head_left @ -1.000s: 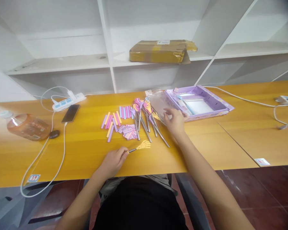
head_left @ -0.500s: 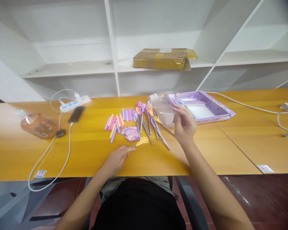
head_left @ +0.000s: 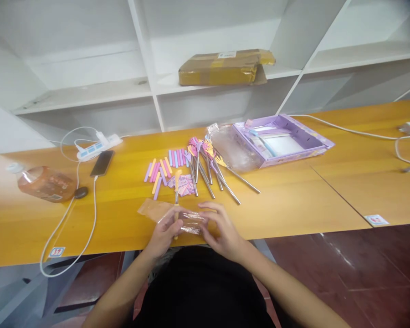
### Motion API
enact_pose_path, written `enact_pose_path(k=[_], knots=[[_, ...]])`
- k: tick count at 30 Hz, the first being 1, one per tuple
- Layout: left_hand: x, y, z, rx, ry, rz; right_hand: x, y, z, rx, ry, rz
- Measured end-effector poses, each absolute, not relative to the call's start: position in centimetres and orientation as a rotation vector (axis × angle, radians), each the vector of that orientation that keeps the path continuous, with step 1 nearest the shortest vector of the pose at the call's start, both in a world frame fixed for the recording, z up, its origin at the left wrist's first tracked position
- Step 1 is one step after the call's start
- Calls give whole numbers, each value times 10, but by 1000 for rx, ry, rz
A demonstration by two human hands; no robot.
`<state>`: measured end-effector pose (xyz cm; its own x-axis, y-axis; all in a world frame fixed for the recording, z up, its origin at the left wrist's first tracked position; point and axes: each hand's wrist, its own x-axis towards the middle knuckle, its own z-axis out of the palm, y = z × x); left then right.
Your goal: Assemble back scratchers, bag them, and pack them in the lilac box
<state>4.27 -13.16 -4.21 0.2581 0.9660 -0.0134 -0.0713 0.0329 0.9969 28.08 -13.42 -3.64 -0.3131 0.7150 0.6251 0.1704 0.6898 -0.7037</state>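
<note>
My left hand (head_left: 164, 233) is closed around a yellow back scratcher (head_left: 177, 180), whose hand-shaped head points away from me. A clear plastic bag (head_left: 192, 223) lies across the scratcher and also passes under my left fingers. Fingers of my right hand (head_left: 225, 232) pinch the bag's right end. Beyond my hands is a pile of back scratchers (head_left: 205, 164) with metal rods and pink, purple and yellow heads. Left of the pile are small printed cards (head_left: 184, 185) and coloured sleeves (head_left: 159, 175) in purple, pink, yellow and blue.
A purple tray box (head_left: 295, 157) stands right of the pile, with clear plastic bags (head_left: 235, 146) against it. On the left are an orange drink bottle (head_left: 48, 183), a phone (head_left: 102, 163) and a power strip (head_left: 100, 146). A cardboard box (head_left: 222, 70) sits on the shelf.
My right hand has come back from beside the tray box to the table's front edge, now with a plastic bag. My left hand has raised the yellow back scratcher, turning its head away from me.
</note>
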Motion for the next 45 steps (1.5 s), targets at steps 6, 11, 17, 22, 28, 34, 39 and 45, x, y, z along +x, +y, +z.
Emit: enact_pose_path(k=[6, 11, 17, 22, 28, 34, 39, 45], knots=[[48, -134, -42, 1200, 1024, 941, 277, -124, -43, -790, -1294, 1294], [60, -141, -22, 1547, 957, 649, 273, -121, -36, -783, -1526, 1381], [65, -149, -6, 1755, 963, 742, 272, -120, -27, -767, -1323, 1409], [48, -143, 1, 1537, 1133, 1278, 299, -110, -18, -756, -913, 1317], [30, -119, -1, 1083, 1172, 1721, 324, -111, -17, -804, -1552, 1513], [35, -106, -19, 995, 1159, 1739, 305, -112, -16, -957, -2217, 898], [38, -104, -31, 983, 1172, 1670, 307, -109, -33, -1159, -2277, 688], [33, -103, -34, 1014, 1178, 1611, 310, -106, -45, -1113, -2221, 498]])
